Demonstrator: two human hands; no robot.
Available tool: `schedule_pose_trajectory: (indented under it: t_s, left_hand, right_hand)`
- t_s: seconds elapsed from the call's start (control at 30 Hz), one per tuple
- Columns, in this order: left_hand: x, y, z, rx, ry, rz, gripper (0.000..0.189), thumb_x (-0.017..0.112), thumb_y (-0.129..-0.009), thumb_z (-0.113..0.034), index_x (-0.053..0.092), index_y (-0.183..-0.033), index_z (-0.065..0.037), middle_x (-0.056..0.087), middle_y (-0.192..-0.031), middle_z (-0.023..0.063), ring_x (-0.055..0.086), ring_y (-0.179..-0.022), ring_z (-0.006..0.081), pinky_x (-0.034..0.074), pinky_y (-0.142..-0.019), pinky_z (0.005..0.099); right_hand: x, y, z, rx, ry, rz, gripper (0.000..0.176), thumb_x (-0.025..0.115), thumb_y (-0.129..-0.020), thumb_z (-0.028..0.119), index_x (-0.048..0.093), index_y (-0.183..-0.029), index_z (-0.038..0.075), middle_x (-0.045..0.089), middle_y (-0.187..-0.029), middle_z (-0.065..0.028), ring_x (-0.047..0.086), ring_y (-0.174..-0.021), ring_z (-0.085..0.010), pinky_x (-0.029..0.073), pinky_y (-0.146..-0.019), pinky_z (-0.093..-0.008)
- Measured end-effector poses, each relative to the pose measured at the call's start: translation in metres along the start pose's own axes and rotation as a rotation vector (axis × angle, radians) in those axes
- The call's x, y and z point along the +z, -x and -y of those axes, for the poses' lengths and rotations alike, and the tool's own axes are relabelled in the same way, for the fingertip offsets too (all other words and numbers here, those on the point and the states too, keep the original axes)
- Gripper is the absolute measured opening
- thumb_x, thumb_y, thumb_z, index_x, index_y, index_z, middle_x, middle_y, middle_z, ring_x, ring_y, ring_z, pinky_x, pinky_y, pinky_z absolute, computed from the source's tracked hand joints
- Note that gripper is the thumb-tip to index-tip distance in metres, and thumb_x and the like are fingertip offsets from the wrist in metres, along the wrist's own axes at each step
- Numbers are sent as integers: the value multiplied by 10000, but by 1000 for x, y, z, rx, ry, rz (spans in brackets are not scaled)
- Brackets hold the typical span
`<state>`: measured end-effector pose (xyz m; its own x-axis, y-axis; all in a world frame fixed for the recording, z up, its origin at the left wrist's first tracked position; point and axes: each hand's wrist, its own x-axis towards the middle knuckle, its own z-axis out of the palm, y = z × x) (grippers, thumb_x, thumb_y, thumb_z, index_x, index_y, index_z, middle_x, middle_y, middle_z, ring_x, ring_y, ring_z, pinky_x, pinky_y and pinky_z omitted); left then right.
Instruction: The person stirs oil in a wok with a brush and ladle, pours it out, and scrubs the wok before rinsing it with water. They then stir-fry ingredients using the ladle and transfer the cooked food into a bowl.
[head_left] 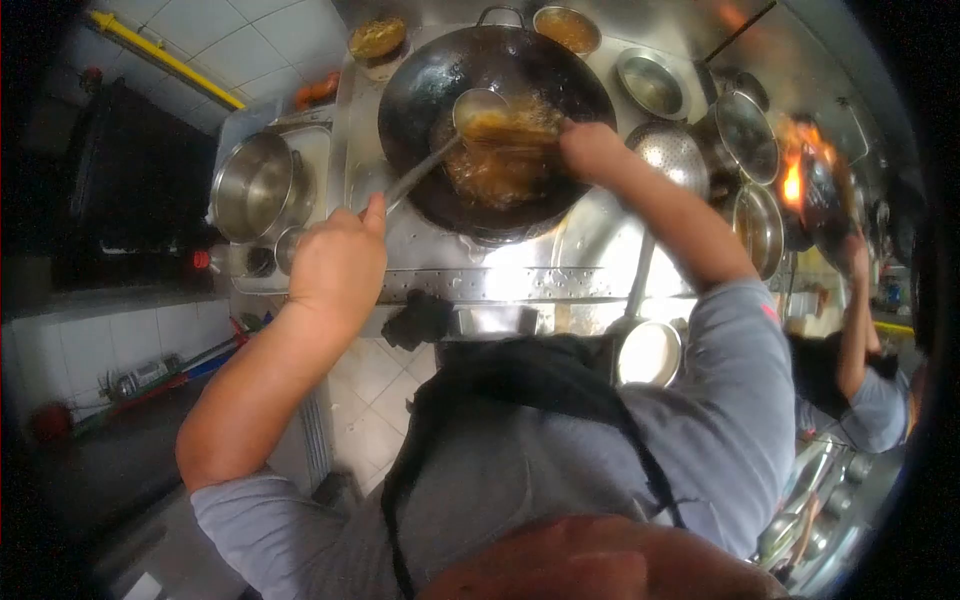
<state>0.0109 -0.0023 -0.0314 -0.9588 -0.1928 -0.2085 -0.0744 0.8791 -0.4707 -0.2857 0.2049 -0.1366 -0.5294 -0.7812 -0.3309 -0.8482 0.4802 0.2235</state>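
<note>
My left hand [340, 255] is closed around the long handle of a metal ladle [482, 108], whose bowl hangs over a large black wok [410, 110]. Brown, bubbly liquid [495, 180] lies in the wok's bottom. Above that liquid, my right hand [593, 152] grips a brown, streaky bundle that looks like a bamboo wok brush [525, 135]. Motion smears the brush, and its tip meets or overlaps the ladle bowl; contact is hard to tell.
A steel pot [255, 187] stands left of the wok. To the right are a perforated skimmer [672, 155], a metal bowl [652, 83] and several pots [740, 135]. Farther right, a co-worker's hand [856, 252] holds a pan [828, 205] near flames [793, 180]. A black cloth [417, 320] hangs at the counter's front edge.
</note>
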Motion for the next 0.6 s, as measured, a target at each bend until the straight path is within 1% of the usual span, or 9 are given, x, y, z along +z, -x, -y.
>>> schedule_pose_trajectory:
  t_s: [0.03, 0.1, 0.17, 0.23, 0.27, 0.37, 0.5, 0.53, 0.6]
  left_hand:
    - [0, 0, 1, 3, -36, -31, 492, 529, -858, -143, 535, -1350, -161, 598, -840, 62, 667, -733, 241, 525, -590, 350]
    - [-1, -1, 3, 9, -70, -58, 491, 538, -852, -149, 544, -1343, -167, 592, -836, 51, 665, -732, 227, 525, -589, 349]
    - [-6, -6, 8, 12, 87, 40, 500, 560, -862, -143, 508, -1359, -145, 627, -849, 162, 665, -694, 307, 550, -631, 390]
    - [0, -13, 21, 10, 273, 86, 473, 577, -862, -171, 533, -1332, -153, 638, -840, 180, 660, -708, 330, 540, -644, 407]
    - [3, -14, 26, 8, 460, 133, 447, 595, -862, -199, 558, -1305, -160, 648, -831, 199, 656, -723, 354, 531, -657, 424]
    - [-2, -13, 35, -13, 732, 252, 405, 621, -855, -254, 588, -1248, -161, 654, -850, 222, 644, -795, 387, 509, -696, 457]
    - [8, -14, 33, -35, 839, 202, 401, 624, -849, -255, 589, -1235, -150, 658, -886, 224, 646, -837, 395, 504, -718, 470]
    - [6, -15, 32, -68, 863, 261, 401, 623, -850, -256, 588, -1236, -151, 657, -894, 226, 644, -843, 398, 500, -729, 478]
    - [7, -15, 32, -97, 882, 319, 401, 622, -851, -256, 586, -1237, -152, 657, -901, 228, 643, -848, 400, 496, -740, 486]
  right_hand:
    - [0, -2, -1, -33, 12, 108, 267, 554, -856, 248, 705, -957, 53, 663, -1075, -172, 684, -921, -308, 561, -769, -419]
    - [-17, 1, -17, 125, -60, -19, 247, 562, -851, 226, 706, -964, 60, 662, -1084, -166, 682, -929, -313, 559, -774, -423]
    - [-10, -3, -18, 202, -121, -86, 234, 580, -835, 222, 709, -954, 67, 662, -1073, -174, 680, -933, -308, 557, -775, -420]
    - [-5, -6, -4, 169, -128, -295, 222, 597, -818, 213, 711, -934, 63, 664, -1072, -173, 679, -939, -296, 558, -769, -413]
    - [7, -19, -2, 28, -51, -186, 231, 596, -822, 228, 710, -925, 56, 660, -1075, -171, 683, -922, -287, 561, -758, -413]
    - [2, -43, -18, -34, 46, 21, 223, 607, -826, 229, 709, -914, 52, 655, -1073, -166, 683, -916, -277, 562, -754, -408]
    - [-7, -49, -3, -74, 85, -260, 230, 672, -784, 245, 712, -911, 58, 651, -1073, -167, 680, -919, -277, 558, -770, -383]
    - [-2, -53, -4, -197, 130, -141, 214, 654, -788, 223, 712, -920, 64, 659, -1027, -163, 680, -911, -289, 557, -775, -382]
    - [-9, -55, -10, -106, 109, -183, 202, 647, -786, 207, 715, -920, 72, 664, -1011, -159, 681, -904, -292, 557, -776, -383]
